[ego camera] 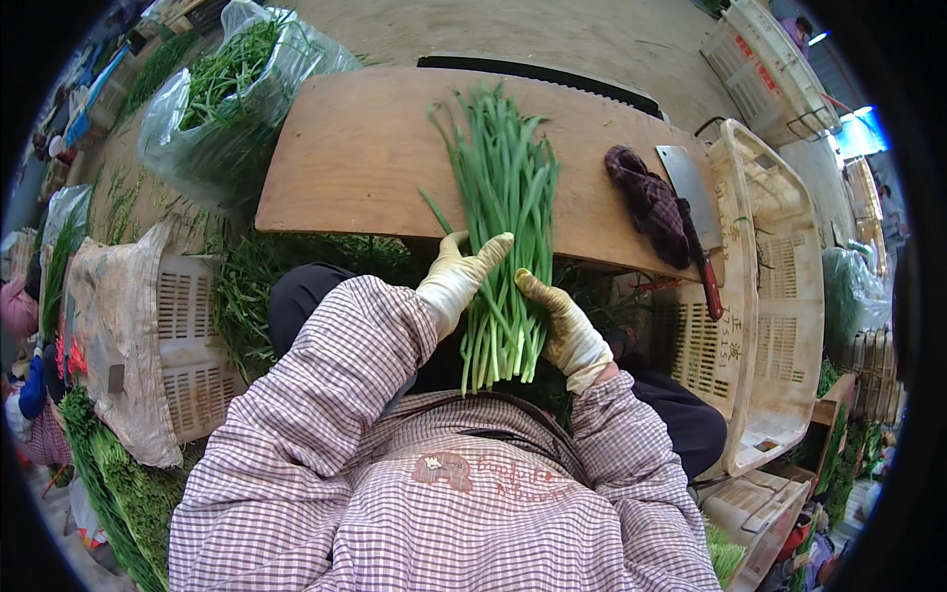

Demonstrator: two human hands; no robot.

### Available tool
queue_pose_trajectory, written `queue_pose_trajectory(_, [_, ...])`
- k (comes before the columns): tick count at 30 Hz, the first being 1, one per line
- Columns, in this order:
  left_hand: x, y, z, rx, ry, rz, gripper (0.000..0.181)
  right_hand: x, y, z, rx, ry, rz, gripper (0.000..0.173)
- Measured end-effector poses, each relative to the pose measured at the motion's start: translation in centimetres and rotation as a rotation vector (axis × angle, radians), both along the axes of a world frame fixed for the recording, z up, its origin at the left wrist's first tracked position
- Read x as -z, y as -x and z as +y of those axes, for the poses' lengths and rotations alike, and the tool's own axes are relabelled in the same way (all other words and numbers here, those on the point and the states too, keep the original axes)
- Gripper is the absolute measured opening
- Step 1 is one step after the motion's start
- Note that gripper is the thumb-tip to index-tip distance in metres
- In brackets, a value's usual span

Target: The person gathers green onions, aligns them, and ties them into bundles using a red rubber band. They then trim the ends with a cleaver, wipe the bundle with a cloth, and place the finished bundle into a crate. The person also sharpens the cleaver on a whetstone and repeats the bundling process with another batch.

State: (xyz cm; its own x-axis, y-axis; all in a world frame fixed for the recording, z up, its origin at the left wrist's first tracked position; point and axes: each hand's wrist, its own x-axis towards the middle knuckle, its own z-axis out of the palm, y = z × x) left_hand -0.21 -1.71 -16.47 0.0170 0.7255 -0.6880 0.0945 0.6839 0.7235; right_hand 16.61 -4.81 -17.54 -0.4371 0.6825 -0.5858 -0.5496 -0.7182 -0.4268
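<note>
A bunch of long green Chinese chives (510, 177) lies between my two gloved hands, its leafy tips over the wooden board (355, 148) and its pale cut ends towards my lap. My left hand (459, 277) grips the bunch from the left, thumb across the top of the stems. From the right, my right hand (566, 325) holds it lower down, with a stained glove thumb on the stems. The fingers beneath the bunch are hidden. One loose leaf (435, 210) sticks out to the left, near the board's front edge.
A cleaver (692, 192) with a red handle lies at the board's right end, beside a dark checked cloth (647, 203). To the right stands a plastic crate (780, 296). Left are a clear bag of greens (229, 118), another crate (196, 333) and loose greens (251, 296).
</note>
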Motion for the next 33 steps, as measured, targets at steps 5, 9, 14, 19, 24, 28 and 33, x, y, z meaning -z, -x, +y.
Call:
queue_pose_trajectory(5, [0.5, -2.2, 1.3, 0.207, -0.176, -0.028, 0.104, 0.0, -0.4, 1.3, -0.120, -0.010, -0.179, 0.046])
queue_pose_trajectory(9, [-2.8, -2.6, 2.5, 0.299, -0.403, -0.013, 0.093, -3.2, 0.1, 2.8, -0.076, -0.389, -0.400, 0.042])
queue_pose_trajectory(14, [-10.9, -3.0, 5.1, 0.190, -0.751, -0.431, 0.082, -10.3, -0.2, 5.7, 0.104, -0.784, -0.461, 0.037])
queue_pose_trajectory(19, [-15.4, -1.6, 8.3, 0.187, -0.926, -0.415, 0.056, -12.7, 0.6, 10.3, 0.079, -0.985, -0.556, 0.026])
queue_pose_trajectory(24, [-13.3, -0.2, 10.5, 0.196, -0.919, -0.233, 0.048, -10.1, 1.3, 13.2, -0.041, -1.020, -0.673, 0.038])
queue_pose_trajectory(28, [-11.8, 0.1, 11.4, 0.181, -0.896, -0.294, 0.050, -9.9, 1.9, 14.5, -0.023, -1.133, -0.739, 0.047])
queue_pose_trajectory(33, [-12.2, -1.3, 10.6, 0.014, -0.931, -0.105, 0.053, -12.0, 5.4, 13.5, -0.513, -1.235, -1.601, 0.041])
